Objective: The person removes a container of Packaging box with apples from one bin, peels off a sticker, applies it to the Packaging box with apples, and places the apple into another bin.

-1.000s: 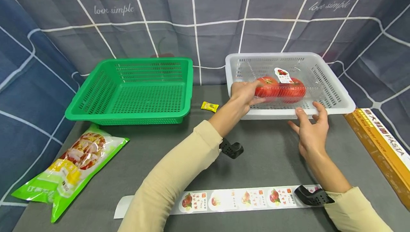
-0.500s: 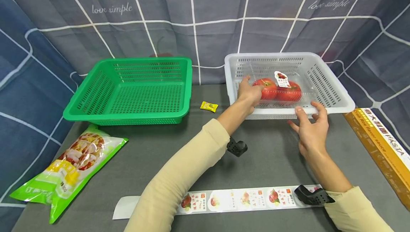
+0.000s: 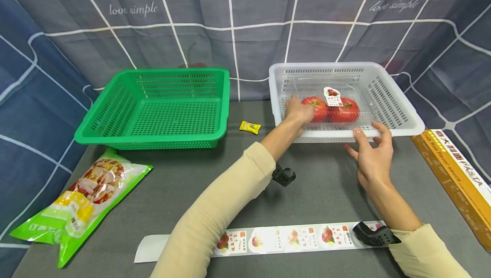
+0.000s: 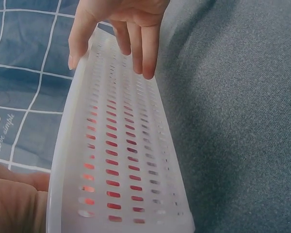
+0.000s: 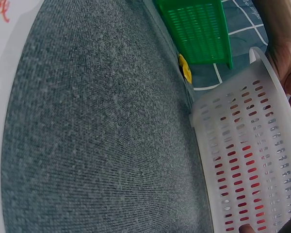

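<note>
A clear plastic box with red tomatoes (image 3: 345,111) and a small white label (image 3: 332,96) lies inside the white basket (image 3: 406,129). My left hand (image 3: 298,112) reaches over the basket's front rim and holds the left end of the box; its fingertips are hidden. At the front rim, right of centre, my right hand (image 3: 373,158) grips the basket. In the left wrist view, the right hand's thumb is behind the rim and its fingers (image 4: 148,53) lie along the outer wall. Red shows through the slots of the basket wall (image 5: 223,121) in the right wrist view.
A green basket (image 3: 153,140) stands at the left, with a yellow candy packet (image 3: 250,127) beside it. A green snack bag (image 3: 92,192) lies at front left. A strip of fruit stickers (image 3: 284,239) crosses the front, partly under the left sleeve. A pasta box (image 3: 456,175) lies at the right.
The box of tomatoes has come down into the white basket and shifted slightly left. My left hand shifted slightly right, then settled at its left end. My right hand stays on the rim.
</note>
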Demonstrator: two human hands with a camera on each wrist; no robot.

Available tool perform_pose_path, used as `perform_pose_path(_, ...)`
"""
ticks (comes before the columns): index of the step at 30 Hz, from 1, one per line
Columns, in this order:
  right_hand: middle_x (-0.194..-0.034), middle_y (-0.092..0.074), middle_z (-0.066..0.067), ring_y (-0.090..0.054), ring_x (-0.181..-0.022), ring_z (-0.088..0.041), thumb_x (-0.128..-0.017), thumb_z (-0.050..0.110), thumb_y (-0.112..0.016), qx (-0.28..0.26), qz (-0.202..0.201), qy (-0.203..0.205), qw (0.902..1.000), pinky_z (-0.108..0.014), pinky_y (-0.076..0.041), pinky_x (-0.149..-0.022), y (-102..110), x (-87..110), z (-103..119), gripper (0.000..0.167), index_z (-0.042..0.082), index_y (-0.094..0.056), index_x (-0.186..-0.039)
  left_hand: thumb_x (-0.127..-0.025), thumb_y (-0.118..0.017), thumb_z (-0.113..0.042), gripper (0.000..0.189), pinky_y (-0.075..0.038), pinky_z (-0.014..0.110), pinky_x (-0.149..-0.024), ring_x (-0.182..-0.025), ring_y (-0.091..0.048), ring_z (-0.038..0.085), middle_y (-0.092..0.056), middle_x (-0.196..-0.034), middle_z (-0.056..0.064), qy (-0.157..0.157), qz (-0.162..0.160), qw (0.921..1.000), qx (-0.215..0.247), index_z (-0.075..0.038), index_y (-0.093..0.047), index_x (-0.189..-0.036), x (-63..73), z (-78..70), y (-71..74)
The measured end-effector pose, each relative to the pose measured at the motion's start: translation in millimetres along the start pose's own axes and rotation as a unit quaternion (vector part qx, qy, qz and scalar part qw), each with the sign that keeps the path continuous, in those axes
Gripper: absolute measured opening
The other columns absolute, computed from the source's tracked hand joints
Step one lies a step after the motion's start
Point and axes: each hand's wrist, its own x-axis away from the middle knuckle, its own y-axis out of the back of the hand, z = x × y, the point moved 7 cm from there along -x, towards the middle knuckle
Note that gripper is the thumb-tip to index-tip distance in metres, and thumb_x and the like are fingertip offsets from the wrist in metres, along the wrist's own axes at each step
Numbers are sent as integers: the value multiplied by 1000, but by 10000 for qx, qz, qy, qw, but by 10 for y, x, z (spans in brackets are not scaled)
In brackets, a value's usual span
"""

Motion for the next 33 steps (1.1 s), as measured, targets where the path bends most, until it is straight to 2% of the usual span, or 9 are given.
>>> perform_pose_path(7,-132,-14,-5,-48,-111,-17,-98,15,-61,42,24,50,10000,-31,-55,-82,-19,-20,-12,58,23,-33,-149,-87,-62,-1,77,-36,30,-108,-133,-42,24,-31,-154,7,-174,-65,9997,-179,-11,-29,-155,0,-20,19)
perform_pose_path(10,-131,-15,-5,-48,-109,-15,-98,15,-61,17,15,77,10000,-30,-55,-80,-28,-17,-7,57,23,-34,-148,-87,-65,-7,73,-39,30,-104,-128,-46,24,-38,-150,7,-379,-174,9983,-403,-12,-34,-153,13,-36,46)
perform_pose_path(13,-131,-16,-5,-47,-109,-15,-98,15,-61,48,-3,66,10000,-31,-55,-80,-40,-1,-4,57,23,-35,-148,-86,-66,-11,68,-43,30,-98,-121,-51,23,-46,-142,7,-767,-347,9940,-702,-12,-41,-149,68,-67,97)
perform_pose_path(18,-139,-13,-8,-43,-113,-17,-98,19,-61,318,69,-60,9995,-35,-53,-86,-64,23,-3,60,25,-32,-151,-88,-65,-13,61,-40,30,-102,-125,-49,22,-48,-142,7,-1820,-428,9775,-980,-10,-46,-146,253,-124,229)
perform_pose_path(20,-142,-11,-9,-43,-117,-18,-99,20,-60,337,155,-153,9992,-36,-52,-88,-73,22,5,62,26,-29,-152,-89,-64,-13,61,-37,31,-106,-130,-46,22,-47,-145,8,-2178,-310,9712,-911,-9,-44,-146,338,-122,302)
perform_pose_path(22,-148,-7,-11,-42,-123,-22,-99,20,-59,270,266,-279,9989,-36,-50,-90,-79,23,11,65,27,-26,-154,-90,-64,-14,61,-38,34,-106,-130,-47,24,-46,-146,9,-2377,-108,9682,-773,-9,-42,-148,424,-89,389)
perform_pose_path(27,-159,8,-12,-28,-141,-31,-100,21,-58,99,651,-548,9963,-34,-48,-93,-67,48,35,74,32,-14,-158,-93,-62,-14,63,-46,38,-101,-124,-55,32,-42,-150,8,-2456,545,9673,-324,-13,-37,-151,638,96,658)
perform_pose_path(29,-161,11,-12,-20,-144,-32,-100,22,-58,66,857,-582,9946,-32,-48,-94,-51,73,52,77,35,-9,-159,-94,-62,-13,64,-46,39,-101,-127,-52,31,-40,-152,9,-2517,739,9647,-251,-11,-36,-152,722,178,788)
perform_pose_path(33,-161,19,-14,-8,-148,-32,-102,23,-55,65,1407,-580,9883,-31,-44,-99,-34,200,89,80,38,1,-158,-94,-63,-13,63,-44,39,-103,-133,-44,24,-42,-150,8,-2748,777,9565,-602,-10,-36,-151,887,334,1095)
